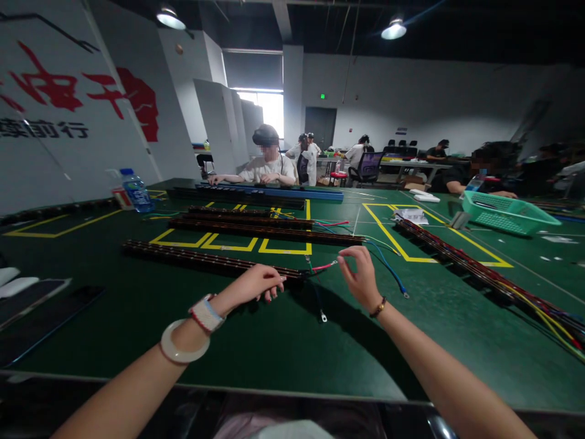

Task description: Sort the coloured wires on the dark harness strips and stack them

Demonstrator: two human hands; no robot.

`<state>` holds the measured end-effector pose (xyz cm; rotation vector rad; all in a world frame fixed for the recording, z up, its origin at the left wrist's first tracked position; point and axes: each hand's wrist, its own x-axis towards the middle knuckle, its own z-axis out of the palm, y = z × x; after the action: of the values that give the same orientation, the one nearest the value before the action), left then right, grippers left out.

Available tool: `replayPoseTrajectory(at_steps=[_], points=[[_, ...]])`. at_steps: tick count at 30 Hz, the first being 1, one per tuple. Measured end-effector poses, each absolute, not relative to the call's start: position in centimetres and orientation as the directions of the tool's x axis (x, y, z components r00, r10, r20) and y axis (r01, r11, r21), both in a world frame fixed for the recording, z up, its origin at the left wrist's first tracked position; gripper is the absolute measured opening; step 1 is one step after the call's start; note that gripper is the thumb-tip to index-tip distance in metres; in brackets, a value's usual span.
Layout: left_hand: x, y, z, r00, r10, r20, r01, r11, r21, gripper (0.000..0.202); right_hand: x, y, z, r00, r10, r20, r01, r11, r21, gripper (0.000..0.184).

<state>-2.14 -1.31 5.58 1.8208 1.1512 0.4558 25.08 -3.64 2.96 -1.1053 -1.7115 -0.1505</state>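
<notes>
My left hand (261, 284) is over the right part of the nearest long dark strip (183, 255), its fingers curled; what they hold, if anything, is hidden. From the strip's right end come a red wire (323, 267) and a dark blue wire (319, 297), each tipped with a metal ring terminal. A short green wire (309, 262) is there too. My right hand (361, 275) is raised beside the red wire's terminal, thumb and fingers bent with a small gap between their tips. Behind lie more dark strips (256, 228), with a blue wire (388, 268) trailing right.
Yellow tape (286, 250) marks boxes on the green table (256, 360). At right lie a wired strip (461, 262) and a green basket (507, 213). A phone (55, 320) is at left, a bottle (136, 192) behind. A person (272, 164) sits across the table.
</notes>
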Motion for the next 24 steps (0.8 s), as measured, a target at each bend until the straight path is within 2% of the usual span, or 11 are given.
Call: replayPoseTrajectory(at_steps=[1, 3, 4, 6, 9, 11, 14, 16, 19, 24], points=[[-3.8, -1.1, 5.5, 0.454, 0.883, -0.119, 0.524, -0.156, 0.838, 0.041, 23.8, -4.5, 3.5, -0.169, 0.562, 0.81, 0.717, 0.634, -0.291, 0.021], [-7.1, -0.5, 5.0, 0.335, 0.942, -0.028, 0.532, -0.164, 0.831, 0.043, 20.9, -5.9, 4.2, -0.461, 0.515, 0.723, 0.657, 0.745, -0.111, 0.02], [-8.8, -0.2, 4.7, 0.252, 0.967, 0.023, 0.556, -0.164, 0.815, 0.044, 19.4, -6.2, 4.3, -0.567, 0.503, 0.652, 0.633, 0.773, -0.045, 0.023], [-11.8, 0.5, 3.8, 0.09, 0.985, 0.148, 0.641, -0.171, 0.748, 0.046, 16.6, -6.1, 4.0, -0.674, 0.509, 0.536, 0.631, 0.774, 0.057, 0.033], [-15.4, 1.0, 2.7, -0.051, 0.941, 0.335, 0.779, -0.173, 0.603, 0.046, 14.1, -4.6, 3.1, -0.642, 0.624, 0.446, 0.743, 0.65, 0.161, 0.05], [-17.0, 1.1, 2.1, -0.109, 0.935, 0.336, 0.817, -0.109, 0.567, 0.05, 13.6, -3.3, 2.7, -0.54, 0.74, 0.402, 0.84, 0.507, 0.195, 0.054], [-18.6, 1.2, 1.1, -0.141, 0.945, 0.296, 0.853, -0.035, 0.521, 0.059, 13.9, -2.0, 2.7, -0.404, 0.861, 0.31, 0.913, 0.358, 0.195, 0.041], [-19.2, 1.6, 0.5, -0.138, 0.951, 0.276, 0.873, -0.014, 0.487, 0.066, 14.3, -1.5, 3.0, -0.379, 0.886, 0.268, 0.922, 0.337, 0.19, 0.035], [-19.4, 2.4, -0.3, -0.138, 0.961, 0.241, 0.888, 0.012, 0.459, 0.074, 14.7, -1.0, 3.2, -0.386, 0.89, 0.245, 0.918, 0.343, 0.2, 0.037], [-18.4, 4.1, -0.9, -0.149, 0.966, 0.209, 0.917, 0.055, 0.395, 0.088, 15.7, -0.2, 2.4, -0.354, 0.889, 0.291, 0.93, 0.302, 0.209, 0.043]])
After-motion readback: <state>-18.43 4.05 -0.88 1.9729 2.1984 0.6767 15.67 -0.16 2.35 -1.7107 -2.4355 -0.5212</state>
